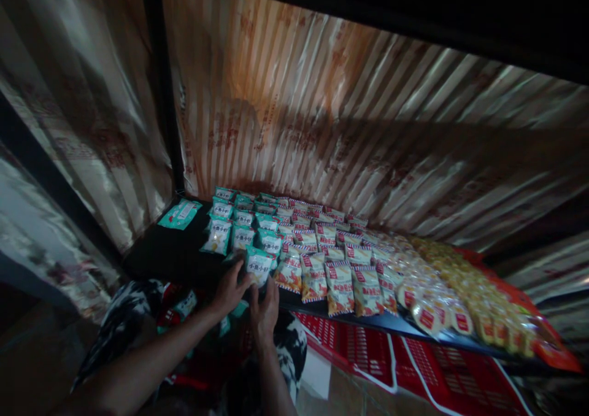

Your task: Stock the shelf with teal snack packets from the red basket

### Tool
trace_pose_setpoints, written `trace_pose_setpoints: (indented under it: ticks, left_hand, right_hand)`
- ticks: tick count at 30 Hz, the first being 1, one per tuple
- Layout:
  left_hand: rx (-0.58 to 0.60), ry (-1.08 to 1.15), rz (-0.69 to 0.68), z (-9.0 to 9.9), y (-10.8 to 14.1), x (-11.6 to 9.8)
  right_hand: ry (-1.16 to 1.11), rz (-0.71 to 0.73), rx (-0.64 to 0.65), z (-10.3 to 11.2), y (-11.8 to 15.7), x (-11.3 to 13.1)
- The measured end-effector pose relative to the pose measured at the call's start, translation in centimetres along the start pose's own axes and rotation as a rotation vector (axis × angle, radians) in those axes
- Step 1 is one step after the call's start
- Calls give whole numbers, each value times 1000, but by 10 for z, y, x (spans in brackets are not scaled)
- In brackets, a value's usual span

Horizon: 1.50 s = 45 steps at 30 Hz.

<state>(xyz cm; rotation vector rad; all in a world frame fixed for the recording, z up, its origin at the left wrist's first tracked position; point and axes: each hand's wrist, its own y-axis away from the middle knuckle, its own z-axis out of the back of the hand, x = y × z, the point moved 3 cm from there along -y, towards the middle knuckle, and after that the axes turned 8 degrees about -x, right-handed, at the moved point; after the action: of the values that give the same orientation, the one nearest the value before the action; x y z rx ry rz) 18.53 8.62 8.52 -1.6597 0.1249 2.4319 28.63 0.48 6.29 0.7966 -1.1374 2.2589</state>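
A teal-and-white snack packet (258, 267) stands tilted at the shelf's front edge, held between my two hands. My left hand (231, 290) grips its lower left side, with thumb and fingers closing on the edge. Against its lower right corner, my right hand (265, 310) has its fingers curled round the packet. Behind it, rows of matching teal packets (242, 237) stand on the black shelf (179, 259). One more teal packet (180, 214) lies flat at the shelf's left end.
Cream-and-red snack packets (340, 287) fill the shelf's middle, then clear-wrapped round snacks (426, 315) and yellow ones (488, 324) to the right. Red baskets (350, 348) sit below the front edge; more packets (184, 305) lie near my knees. A dark upright post (163, 78) stands left.
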Motion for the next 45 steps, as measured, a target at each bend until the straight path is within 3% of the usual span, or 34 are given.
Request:
trace_pose_setpoints:
  ticks: [9, 26, 39, 45]
  left_hand:
    - [49, -79, 26, -9, 1, -12]
    - [-18, -26, -30, -3, -3, 0]
    - [-119, -29, -17, 34, -7, 21]
    - [-171, -25, -11, 60, -8, 37]
  right_hand:
    - [2, 30, -42, 2, 0, -12]
    - [-29, -36, 23, -5, -4, -2]
    - [-80, 43, 43, -29, 7, 27]
    - [-94, 104, 96, -43, 17, 49]
